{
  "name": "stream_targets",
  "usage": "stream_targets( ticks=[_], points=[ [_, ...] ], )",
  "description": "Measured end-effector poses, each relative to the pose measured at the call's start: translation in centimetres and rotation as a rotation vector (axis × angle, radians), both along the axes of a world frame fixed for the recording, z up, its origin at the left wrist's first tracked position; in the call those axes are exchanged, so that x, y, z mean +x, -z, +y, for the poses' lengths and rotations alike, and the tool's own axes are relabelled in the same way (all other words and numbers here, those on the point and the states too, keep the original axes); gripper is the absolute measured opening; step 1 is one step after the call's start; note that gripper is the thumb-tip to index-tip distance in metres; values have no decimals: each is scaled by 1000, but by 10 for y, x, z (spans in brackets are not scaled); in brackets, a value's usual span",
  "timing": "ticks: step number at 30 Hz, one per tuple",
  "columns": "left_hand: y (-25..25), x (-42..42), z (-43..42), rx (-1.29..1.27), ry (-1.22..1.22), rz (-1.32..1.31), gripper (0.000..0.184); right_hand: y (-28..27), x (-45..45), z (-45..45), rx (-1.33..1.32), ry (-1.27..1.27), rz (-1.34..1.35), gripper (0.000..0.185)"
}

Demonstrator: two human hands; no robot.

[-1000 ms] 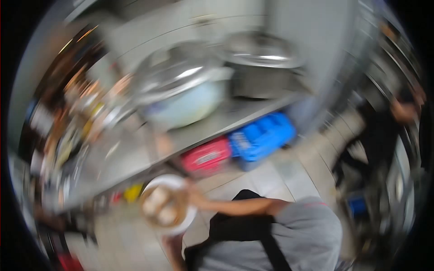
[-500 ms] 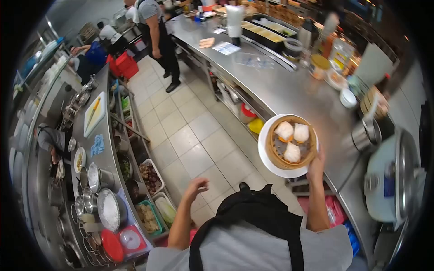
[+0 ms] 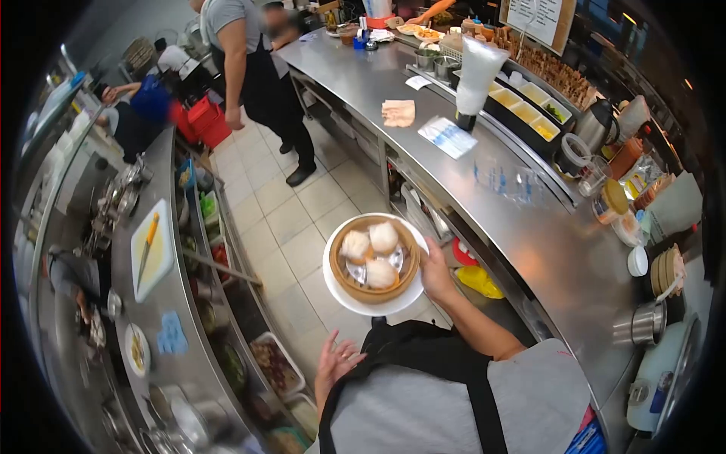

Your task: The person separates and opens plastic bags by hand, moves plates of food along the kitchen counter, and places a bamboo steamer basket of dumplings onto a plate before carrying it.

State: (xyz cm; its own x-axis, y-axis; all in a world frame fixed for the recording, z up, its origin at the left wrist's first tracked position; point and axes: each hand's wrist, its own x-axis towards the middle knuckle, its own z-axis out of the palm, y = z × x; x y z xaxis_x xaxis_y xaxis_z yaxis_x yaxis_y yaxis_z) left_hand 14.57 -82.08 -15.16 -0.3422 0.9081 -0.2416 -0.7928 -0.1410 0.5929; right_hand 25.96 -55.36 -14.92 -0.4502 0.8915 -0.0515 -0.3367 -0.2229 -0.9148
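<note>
My right hand (image 3: 439, 271) grips the right rim of a round white plate (image 3: 330, 281), held out in front of my body above the floor. On the plate sits a bamboo steamer basket (image 3: 348, 287) without a lid. Three pale dumplings (image 3: 380, 274) lie inside it, with bits of orange showing at their edges. My left hand (image 3: 337, 361) is below and to the left of the plate, apart from it. Its fingers are spread and it holds nothing.
A steel counter (image 3: 522, 250) runs along my right, with a cloth (image 3: 398, 113) and sauce trays (image 3: 527, 113). At left, another counter bears a cutting board (image 3: 151, 250) with a knife (image 3: 148, 244). A person in a black apron (image 3: 261, 91) stands in the aisle ahead; others work beyond.
The plate with the steamer has moved left, away from the right counter, to in front of my body. I have come farther along the aisle, and my left hand is lower, closer to my apron.
</note>
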Motion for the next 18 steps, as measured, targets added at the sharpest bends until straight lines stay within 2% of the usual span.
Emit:
stream_targets(
  ticks=[1,2,4,6,8,11,13,14,16,18],
  points=[
    [-15,-24,37,64,141,-14,63,1,-19,9,5,-1,-20,24],
    [-31,-46,70,66,164,-16,63,0,-35,18,7,21,-22,24],
    [-58,-85,131,-46,342,74,58,-5,-64,45,47,-11,-240,25],
    [-57,-125,179,-95,400,102,52,-15,-92,76,1,31,-188,25],
    [-53,-155,228,-120,355,200,51,-14,-115,115,44,82,-207,26],
    [-44,-198,300,-89,335,192,49,3,-155,176,50,152,-209,28],
    [-38,-226,359,-61,334,204,47,-12,-176,222,70,168,-245,32],
    [-38,-241,382,-59,338,222,46,-15,-188,246,5,133,-113,34],
    [-48,-265,436,-75,326,276,50,-15,-211,300,77,114,-73,36],
    [-59,-294,482,-32,356,247,45,-22,-214,350,-219,-83,72,41]
  ],
)
